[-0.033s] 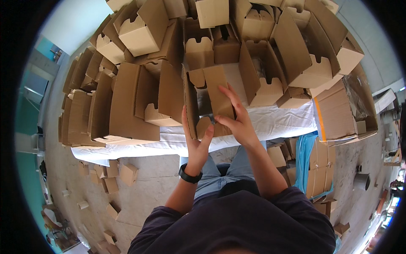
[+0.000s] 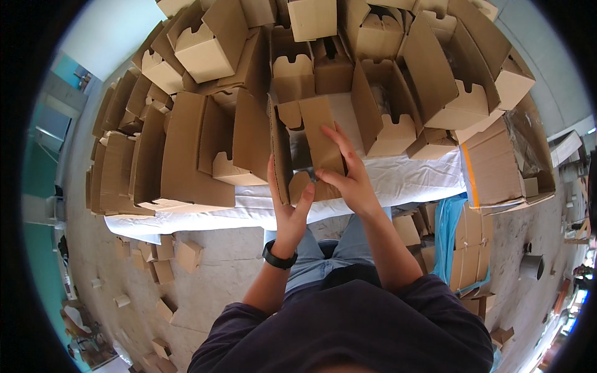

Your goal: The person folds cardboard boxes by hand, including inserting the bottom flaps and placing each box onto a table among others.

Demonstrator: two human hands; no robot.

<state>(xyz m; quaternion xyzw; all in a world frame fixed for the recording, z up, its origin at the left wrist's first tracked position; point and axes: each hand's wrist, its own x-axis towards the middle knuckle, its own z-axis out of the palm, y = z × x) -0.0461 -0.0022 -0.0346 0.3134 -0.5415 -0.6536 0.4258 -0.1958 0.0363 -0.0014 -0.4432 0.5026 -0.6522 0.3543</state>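
Observation:
In front of me, a brown cardboard box (image 2: 323,133) stands partly open at the near edge of the white-covered table. My left hand (image 2: 288,221) wraps its near left corner, fingers along the outer left wall and thumb at the small near end flap (image 2: 300,186). A dark band circles that wrist. My right hand (image 2: 352,180) grips the long right flap, fingers spread over its face and thumb at its inner edge. Between the flaps shows something grey and shiny (image 2: 301,150); what it is I cannot tell.
Open cardboard boxes (image 2: 385,112) crowd the table on both sides and behind, some stacked. A white cloth (image 2: 410,177) covers the table. At right stands a larger carton (image 2: 494,165); blue plastic (image 2: 449,239) hangs below. Small cardboard pieces (image 2: 189,255) lie on the floor.

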